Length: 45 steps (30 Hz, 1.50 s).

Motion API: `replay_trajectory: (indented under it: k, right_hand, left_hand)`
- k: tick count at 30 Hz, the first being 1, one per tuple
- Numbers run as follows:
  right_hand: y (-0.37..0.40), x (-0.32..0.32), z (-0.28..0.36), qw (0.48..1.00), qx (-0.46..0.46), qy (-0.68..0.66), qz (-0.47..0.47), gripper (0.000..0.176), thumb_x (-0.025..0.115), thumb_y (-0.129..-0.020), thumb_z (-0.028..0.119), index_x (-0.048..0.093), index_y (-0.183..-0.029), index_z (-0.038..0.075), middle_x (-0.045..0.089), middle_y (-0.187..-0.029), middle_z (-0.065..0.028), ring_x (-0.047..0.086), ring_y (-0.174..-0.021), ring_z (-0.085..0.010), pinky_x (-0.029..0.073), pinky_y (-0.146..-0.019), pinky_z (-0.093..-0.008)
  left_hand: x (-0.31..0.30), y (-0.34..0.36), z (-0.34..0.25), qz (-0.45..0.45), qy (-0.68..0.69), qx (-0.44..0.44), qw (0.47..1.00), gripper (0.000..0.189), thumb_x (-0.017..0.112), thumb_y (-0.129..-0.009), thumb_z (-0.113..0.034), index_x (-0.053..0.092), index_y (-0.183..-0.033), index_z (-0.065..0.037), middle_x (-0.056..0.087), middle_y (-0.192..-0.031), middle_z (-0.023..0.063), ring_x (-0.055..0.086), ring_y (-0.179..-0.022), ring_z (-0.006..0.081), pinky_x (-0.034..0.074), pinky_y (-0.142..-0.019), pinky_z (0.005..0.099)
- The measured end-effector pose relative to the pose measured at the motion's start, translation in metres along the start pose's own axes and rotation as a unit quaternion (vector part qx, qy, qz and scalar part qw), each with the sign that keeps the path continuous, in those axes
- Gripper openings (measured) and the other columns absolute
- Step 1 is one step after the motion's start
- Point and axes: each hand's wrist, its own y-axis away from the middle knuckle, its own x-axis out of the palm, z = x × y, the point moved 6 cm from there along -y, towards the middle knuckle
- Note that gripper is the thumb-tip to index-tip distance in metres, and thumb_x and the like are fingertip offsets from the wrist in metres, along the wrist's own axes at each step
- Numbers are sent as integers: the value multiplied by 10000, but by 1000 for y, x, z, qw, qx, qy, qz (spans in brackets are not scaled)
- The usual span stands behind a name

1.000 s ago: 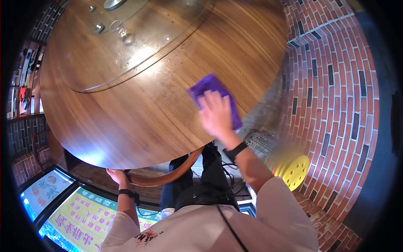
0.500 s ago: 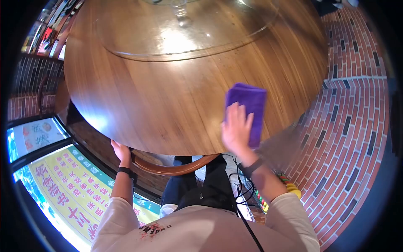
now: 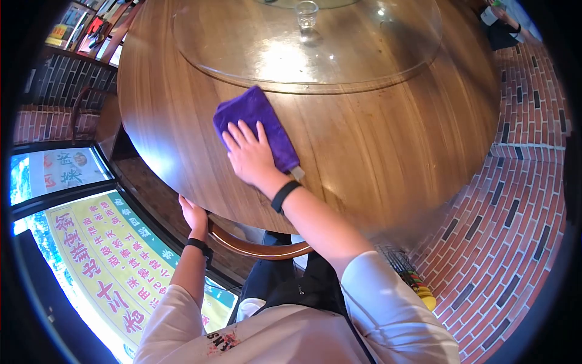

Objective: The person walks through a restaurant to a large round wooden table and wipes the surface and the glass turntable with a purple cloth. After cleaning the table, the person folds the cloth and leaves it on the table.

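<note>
My right hand (image 3: 250, 155) lies flat with its fingers spread on a folded purple cloth (image 3: 262, 112). The cloth rests on a round wooden table (image 3: 364, 145), left of its middle, and a pale tag sticks out at its lower corner. At the table's near left edge is my left hand (image 3: 194, 217), closed around the rim, with some fingers hidden by the tabletop. A glass turntable (image 3: 236, 57) covers the table's centre, and a small clear glass (image 3: 307, 14) stands on it.
A curved wooden chair back (image 3: 260, 247) is between my body and the table. Lit menu signs (image 3: 103, 261) stand at the left, a brick wall (image 3: 521, 206) at the right. Another person's arm (image 3: 515, 27) shows at the far right.
My right hand and the purple cloth have swept left across the tabletop, and the cloth has turned. The view has shifted, bringing the whole glass into sight. My left hand stays at the rim.
</note>
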Motion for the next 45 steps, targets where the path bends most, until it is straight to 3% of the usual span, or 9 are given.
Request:
replay_trajectory:
  k: [5, 9, 18, 21, 24, 29, 33, 40, 45]
  right_hand:
    - [-43, -11, -52, 994, 83, 50, -58, 572, 539, -995, 338, 493, -1505, 85, 426, -1607, -97, 323, -1510, -295, 121, -1237, -612]
    - [-39, -49, -112, 970, 211, 121, 21, 581, 418, -1056, 373, 395, -1568, 101, 341, -1661, -91, 256, -1550, -280, 134, -1241, -603]
    - [68, -152, -268, 893, 367, 250, -66, 596, 383, -1064, 383, 358, -1589, 102, 290, -1689, -99, 257, -1554, -276, 182, -1231, -591]
    - [73, -151, -258, 895, 370, 238, -74, 589, 390, -1059, 370, 357, -1590, 116, 276, -1692, -103, 260, -1550, -296, 196, -1214, -624]
    - [42, -118, -192, 923, 280, 262, -7, 587, 459, -1009, 370, 425, -1537, 116, 345, -1646, -129, 313, -1506, -355, 230, -1160, -690]
    - [-8, -30, -45, 990, 76, 112, 33, 580, 483, -1011, 361, 453, -1522, 87, 394, -1624, -112, 309, -1518, -315, 187, -1205, -650]
    - [-24, -17, -39, 996, 57, 50, 36, 570, 452, -1038, 345, 418, -1557, 110, 381, -1640, -74, 298, -1530, -274, 159, -1240, -591]
    - [5, -75, -166, 970, 194, 140, -46, 545, 429, -1033, 327, 443, -1548, 148, 411, -1623, -73, 329, -1512, -270, 166, -1244, -563]
    - [86, -169, -280, 900, 376, 221, -22, 562, 372, -1061, 339, 359, -1592, 156, 310, -1678, -88, 267, -1544, -316, 193, -1206, -649]
  left_hand:
    - [1, -3, 10, -5, -11, 8, 1000, 536, 355, -1110, -393, 430, -1494, -26, 595, -1386, 270, 573, -1273, 453, 452, -1060, 469]
    - [-2, 1, 0, -1, -1, -3, 1000, 543, 362, -1107, -400, 428, -1493, -24, 599, -1376, 278, 578, -1263, 458, 455, -1053, 472]
    - [1, 1, 0, 4, 9, -9, 1000, 554, 359, -1105, -395, 403, -1512, -23, 577, -1401, 290, 549, -1286, 481, 444, -1064, 485]
    - [-4, 3, -3, 1, 16, -15, 1000, 553, 356, -1107, -388, 402, -1512, -15, 570, -1413, 286, 541, -1297, 477, 440, -1070, 481]
    - [2, -1, 1, 1, 20, -14, 1000, 550, 351, -1110, -381, 402, -1510, -7, 568, -1419, 279, 539, -1303, 473, 440, -1071, 476]
    - [2, 0, 2, 9, 16, -18, 1000, 545, 347, -1111, -390, 399, -1519, -33, 572, -1419, 272, 545, -1300, 467, 444, -1069, 471]
    - [2, -6, 3, 8, 5, -12, 1000, 559, 347, -1108, -420, 392, -1527, -54, 576, -1418, 266, 550, -1300, 460, 445, -1067, 477]
    - [-1, 1, -1, 13, 7, -36, 999, 586, 349, -1105, -451, 395, -1524, -44, 582, -1408, 271, 558, -1287, 459, 446, -1066, 474]
    - [3, -3, 5, 16, 14, -9, 1000, 561, 350, -1108, -418, 401, -1516, -36, 577, -1409, 275, 554, -1289, 463, 446, -1064, 475]
